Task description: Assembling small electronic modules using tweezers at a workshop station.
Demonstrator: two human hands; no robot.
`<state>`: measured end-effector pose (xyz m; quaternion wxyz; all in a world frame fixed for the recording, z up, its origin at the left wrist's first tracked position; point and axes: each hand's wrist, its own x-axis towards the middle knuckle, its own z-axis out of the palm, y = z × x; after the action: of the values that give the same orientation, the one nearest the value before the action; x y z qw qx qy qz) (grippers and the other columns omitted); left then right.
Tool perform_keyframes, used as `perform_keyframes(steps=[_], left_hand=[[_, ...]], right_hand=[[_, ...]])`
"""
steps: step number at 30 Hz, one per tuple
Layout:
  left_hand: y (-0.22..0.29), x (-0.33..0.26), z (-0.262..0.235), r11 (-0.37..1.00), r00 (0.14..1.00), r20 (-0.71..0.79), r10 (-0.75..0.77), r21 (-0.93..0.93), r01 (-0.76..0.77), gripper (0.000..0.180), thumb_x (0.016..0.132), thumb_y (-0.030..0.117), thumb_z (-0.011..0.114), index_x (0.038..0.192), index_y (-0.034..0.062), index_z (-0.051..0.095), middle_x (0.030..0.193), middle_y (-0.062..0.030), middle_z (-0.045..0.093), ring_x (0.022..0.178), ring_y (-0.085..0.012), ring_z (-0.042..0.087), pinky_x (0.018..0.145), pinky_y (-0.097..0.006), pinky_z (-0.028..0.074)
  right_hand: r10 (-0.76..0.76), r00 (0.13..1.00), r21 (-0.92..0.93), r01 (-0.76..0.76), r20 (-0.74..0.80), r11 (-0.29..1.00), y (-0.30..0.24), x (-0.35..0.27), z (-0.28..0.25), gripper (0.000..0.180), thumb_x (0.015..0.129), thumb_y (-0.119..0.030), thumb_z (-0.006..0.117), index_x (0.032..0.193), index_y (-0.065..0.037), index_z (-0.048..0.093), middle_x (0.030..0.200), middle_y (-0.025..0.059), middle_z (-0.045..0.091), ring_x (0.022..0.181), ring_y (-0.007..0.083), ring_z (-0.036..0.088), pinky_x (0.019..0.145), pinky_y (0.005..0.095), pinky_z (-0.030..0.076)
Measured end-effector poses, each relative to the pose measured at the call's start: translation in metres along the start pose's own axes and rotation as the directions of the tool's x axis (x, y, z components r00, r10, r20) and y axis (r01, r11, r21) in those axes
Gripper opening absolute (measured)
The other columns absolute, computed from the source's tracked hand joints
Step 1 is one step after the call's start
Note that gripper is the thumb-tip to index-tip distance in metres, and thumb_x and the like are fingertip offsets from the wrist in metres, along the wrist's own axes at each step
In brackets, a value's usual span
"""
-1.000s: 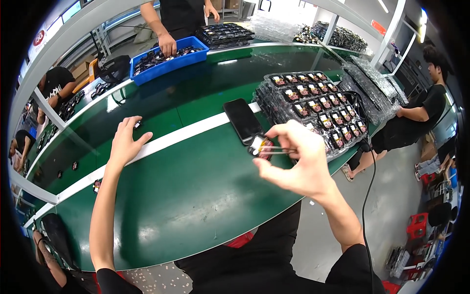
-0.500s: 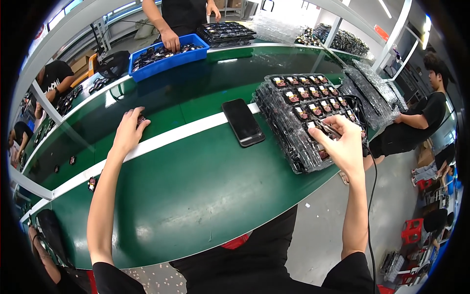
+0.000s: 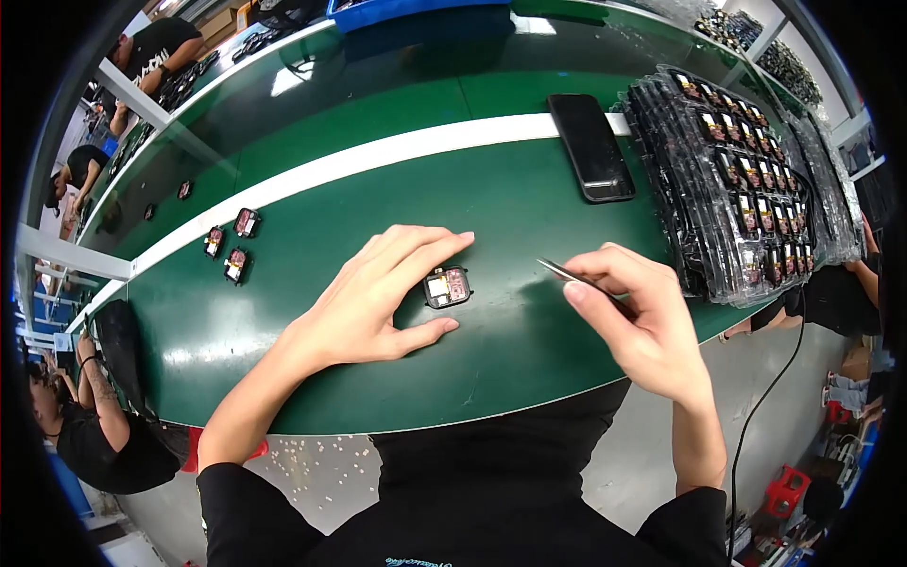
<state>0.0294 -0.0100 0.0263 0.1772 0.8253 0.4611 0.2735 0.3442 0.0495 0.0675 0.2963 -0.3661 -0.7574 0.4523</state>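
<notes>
On the green work surface lies a small square black watch-like casing (image 3: 447, 286) with a circuit board and a white patch inside. My left hand (image 3: 378, 298) rests beside it, fingers stretched and thumb spread, the casing just off the gap between them. My right hand (image 3: 642, 317) pinches a pair of metal tweezers (image 3: 576, 275), whose tips point left toward the casing without touching it. Farther left sit similar casings: one by the white strip (image 3: 248, 223), another beside it (image 3: 213, 242) and a third nearer (image 3: 234, 266).
A black phone (image 3: 591, 148) lies across the white strip (image 3: 416, 145). To its right, stacked clear plastic trays (image 3: 694, 189) hold rows of casings. A blue bin (image 3: 416, 11) shows at the top edge. Other people work at the left, and a black cable (image 3: 770, 387) hangs at the right.
The view has shifted. My left hand has come back from the far strip to the near surface, beside a casing. My right hand has moved left, away from the trays, with the tweezers.
</notes>
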Motion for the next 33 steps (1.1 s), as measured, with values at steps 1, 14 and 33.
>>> perform_keyframes(steps=[1,14,33], left_hand=[[-0.003,-0.004,0.002,0.999,0.999,-0.007,-0.036,0.026,0.036,0.077,0.084,0.018,0.094,0.154,0.0048,0.065,0.145,-0.0137,0.066,0.126,-0.0368,0.064,0.108,-0.047,0.052],[-0.014,-0.016,0.005,0.982,0.994,0.025,-0.111,-0.151,0.113,0.06,0.085,0.026,0.098,0.139,0.0084,0.077,0.116,-0.0044,0.077,0.105,-0.0227,0.069,0.098,-0.039,0.044],[-0.021,-0.011,0.006,0.984,0.992,0.079,-0.098,-0.14,0.109,0.06,0.08,0.032,0.1,0.134,0.0088,0.084,0.096,-0.0027,0.073,0.09,-0.021,0.063,0.09,-0.037,0.038]], right_hand=[[-0.008,0.999,0.022,0.007,0.039,1.0,0.005,0.005,0.011,0.015,0.106,-0.004,0.076,0.117,0.006,0.076,0.089,0.0062,0.069,0.074,0.0095,0.058,0.065,0.0285,0.045],[0.034,0.999,0.285,-0.039,0.023,0.958,0.045,0.016,0.064,0.01,0.096,0.005,0.084,0.105,0.004,0.087,0.074,-0.0026,0.063,0.062,-0.0001,0.047,0.054,0.0238,0.03],[-0.162,0.987,-0.116,0.16,-0.011,0.98,0.041,0.023,0.071,0.009,0.085,0.002,0.084,0.094,0.003,0.084,0.067,0.0074,0.068,0.054,0.0139,0.06,0.051,0.031,0.042]])
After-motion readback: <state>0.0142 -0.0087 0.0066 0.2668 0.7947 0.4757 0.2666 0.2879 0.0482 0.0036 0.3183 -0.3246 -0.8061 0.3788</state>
